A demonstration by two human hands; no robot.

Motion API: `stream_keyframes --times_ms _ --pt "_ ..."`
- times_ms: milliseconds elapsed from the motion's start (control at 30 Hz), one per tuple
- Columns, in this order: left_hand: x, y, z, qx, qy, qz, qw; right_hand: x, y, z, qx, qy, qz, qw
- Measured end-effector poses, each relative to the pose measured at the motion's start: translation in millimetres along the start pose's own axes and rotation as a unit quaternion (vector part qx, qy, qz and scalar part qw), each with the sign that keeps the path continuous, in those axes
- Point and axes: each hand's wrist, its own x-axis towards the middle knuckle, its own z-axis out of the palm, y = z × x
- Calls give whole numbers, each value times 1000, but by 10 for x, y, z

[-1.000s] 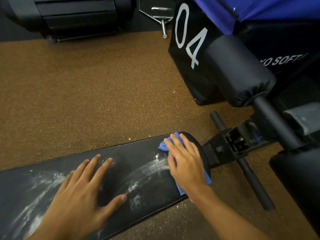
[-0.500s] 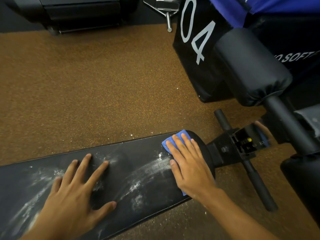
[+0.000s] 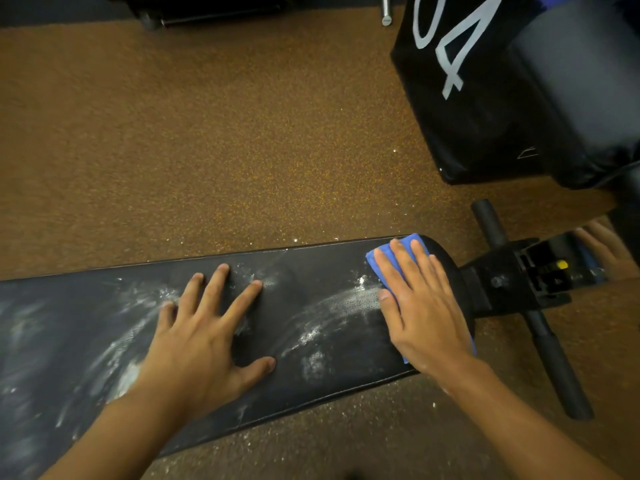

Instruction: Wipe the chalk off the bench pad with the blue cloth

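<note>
- A brown speckled rubber floor (image 3: 207, 133) fills most of the frame, with small white flecks scattered near its lower middle.
- Upper right: a black padded block (image 3: 460, 109) printed with large white numerals "04".
- Far right: a dark cylindrical roller pad (image 3: 585, 84), partly cut off by the frame edge.
- Right of centre: a black metal frame (image 3: 512, 282) with crossbar handles (image 3: 554, 358) and a small yellow part (image 3: 561, 264).
- Top edge, left of centre: dark equipment (image 3: 214, 8), partly out of view.

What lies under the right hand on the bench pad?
A blue cloth lies flat under the right hand, on the pad. Its edges show past the fingertips and by the wrist. Whether chalk remains beneath it cannot be seen.
</note>
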Motion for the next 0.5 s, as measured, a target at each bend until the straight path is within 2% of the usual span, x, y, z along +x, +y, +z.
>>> stream_keyframes --times_ms 167,400,500 --pt "24 20 21 -8 9 0 1000 -170 83 -24 -16 -8 -4 1000" --pt "26 16 70 -5 17 2 1000 197 -65 83 -36 25 130 991" --pt "33 24 72 -7 23 3 1000 99 -46 59 -35 18 87 995"
